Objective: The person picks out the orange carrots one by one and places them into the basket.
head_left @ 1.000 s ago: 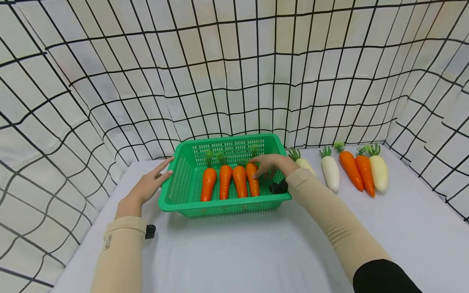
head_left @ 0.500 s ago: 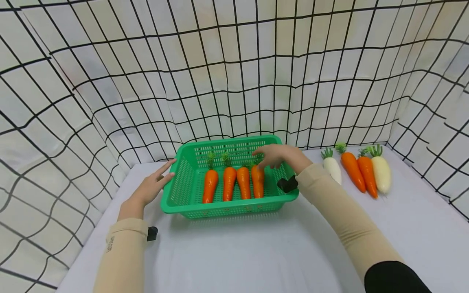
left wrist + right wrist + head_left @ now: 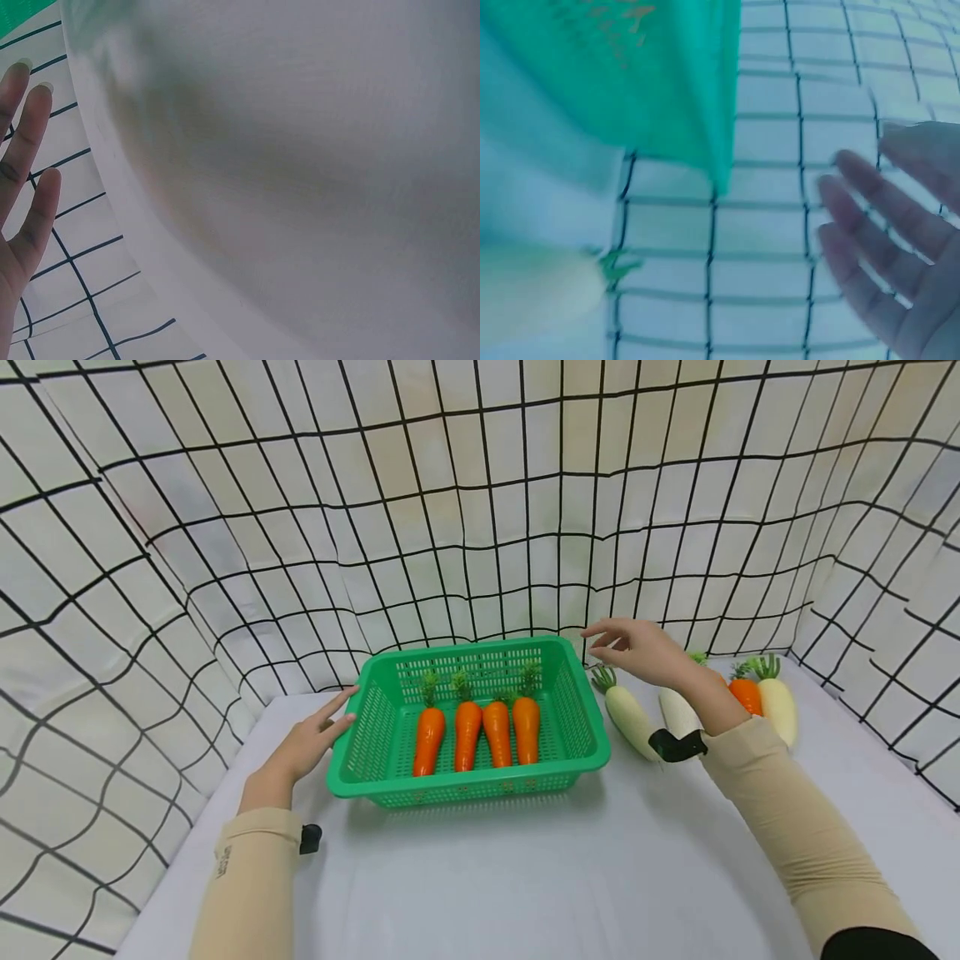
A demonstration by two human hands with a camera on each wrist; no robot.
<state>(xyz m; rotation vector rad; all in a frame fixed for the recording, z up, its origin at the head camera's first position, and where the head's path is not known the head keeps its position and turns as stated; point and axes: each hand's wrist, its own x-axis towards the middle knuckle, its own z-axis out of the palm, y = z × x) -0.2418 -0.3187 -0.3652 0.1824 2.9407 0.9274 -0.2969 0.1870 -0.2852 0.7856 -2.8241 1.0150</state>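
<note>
The right hand (image 3: pixel 637 647) is released and holds nothing; its fingers are spread and loosely bent, directed toward the left hand (image 3: pixel 300 747). The left hand is likewise not grasping: its fingers are extended to the near-left rim of the basket (image 3: pixel 465 783), though whether the tips bear on it cannot be confirmed. The first radish (image 3: pixel 632 720) lies on the table (image 3: pixel 480 877) below the right hand and toward the body from it; the right hand is clearly the nearer, the left being across the basket. The radish's long axis runs obliquely, leaves away from the body and inclined to the left hand's side, tip toward the body and under the right wrist. Its leaf end sits just beside the basket's right wall, judged the edge most likely to obstruct fingers on that flank. Beyond the right hand rises the net (image 3: pixel 465 510), limiting reach outward. On its outer side, partly covered by the wrist, lie the second radish (image 3: pixel 678 714), loose carrots (image 3: pixel 746 695) and the third radish (image 3: pixel 780 708). Inside the basket, four carrots (image 3: pixel 467 731) stand in a row between the hands, with bare floor at both ends. Easiest room for movement is judged to be toward the body.
</note>
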